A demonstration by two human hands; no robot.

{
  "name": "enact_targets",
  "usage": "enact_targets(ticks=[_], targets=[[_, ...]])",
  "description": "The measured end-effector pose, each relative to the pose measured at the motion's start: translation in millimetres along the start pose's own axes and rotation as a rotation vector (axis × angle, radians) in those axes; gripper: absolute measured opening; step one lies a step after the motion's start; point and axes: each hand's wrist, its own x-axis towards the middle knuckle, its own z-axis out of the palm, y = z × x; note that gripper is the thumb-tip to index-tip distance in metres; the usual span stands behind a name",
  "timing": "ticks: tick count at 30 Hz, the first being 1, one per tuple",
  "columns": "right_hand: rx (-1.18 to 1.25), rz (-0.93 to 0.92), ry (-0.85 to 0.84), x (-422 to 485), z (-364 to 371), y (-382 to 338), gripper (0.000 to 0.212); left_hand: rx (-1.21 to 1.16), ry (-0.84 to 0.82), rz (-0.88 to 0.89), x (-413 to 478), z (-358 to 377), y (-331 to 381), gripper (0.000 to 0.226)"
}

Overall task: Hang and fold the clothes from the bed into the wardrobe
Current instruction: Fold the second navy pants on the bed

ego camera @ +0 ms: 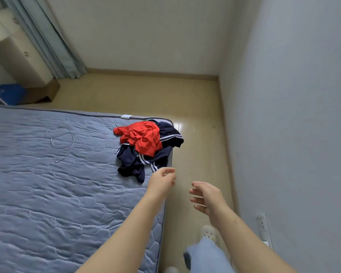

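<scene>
A crumpled red garment (144, 137) lies on top of a navy garment with white stripes (142, 161) at the far right corner of the blue quilted bed (47, 194). My left hand (162, 180) hovers just below the navy garment at the bed's right edge, fingers loosely curled and holding nothing. Over the floor to the right of the bed, my right hand (205, 196) is held with its fingers spread and nothing in it. No wardrobe is in view.
A white cable (62, 141) lies coiled on the bed to the left of the clothes. Wooden floor (197, 138) runs between bed and wall on the right. A curtain (47, 38), a white cabinet (22, 56) and a blue bin (9, 93) stand at the far left.
</scene>
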Motion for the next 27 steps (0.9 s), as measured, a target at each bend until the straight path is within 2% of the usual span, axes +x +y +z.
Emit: enact_targets(ticks=[7, 15, 21, 27], targets=[[-0.123, -0.021, -0.108, 121, 9, -98, 0.01, -0.081, 0.167, -0.063, 119, 6, 46, 0.018], [-0.265, 0.013, -0.189, 235, -1, -216, 0.012, -0.16, 0.297, -0.223, 227, 36, 105, 0.017], [-0.392, 0.077, -0.295, 278, 33, -241, 0.012, -0.206, 0.396, -0.321, 271, 19, 105, 0.016], [-0.543, 0.165, -0.359, 313, 79, -225, 0.012, -0.175, 0.471, -0.462, 315, -21, 66, 0.016]])
